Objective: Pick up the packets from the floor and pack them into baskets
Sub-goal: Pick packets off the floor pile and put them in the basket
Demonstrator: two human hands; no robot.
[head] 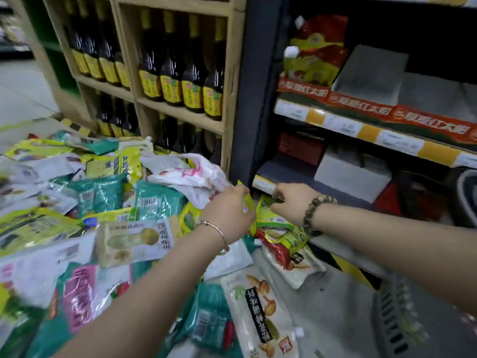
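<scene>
You're mid-grab: left hand grips a yellow packet, right hand pinches a green packet; next, lift the 2 into the basket

Bright-ish, soft, even indoor light; low-detail wide-angle pic.
Motion-smeared left of and below the fingers, worst on packets nr bottom-left edge. Faint glare on bottles above fingers. Deep shadow in shelf right of fingers. Bowed straight lines twd edges.

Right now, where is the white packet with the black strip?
Head view, bottom centre: the white packet lies on the floor, a teal packet beside it on the left, the grey basket off to its right.
</scene>
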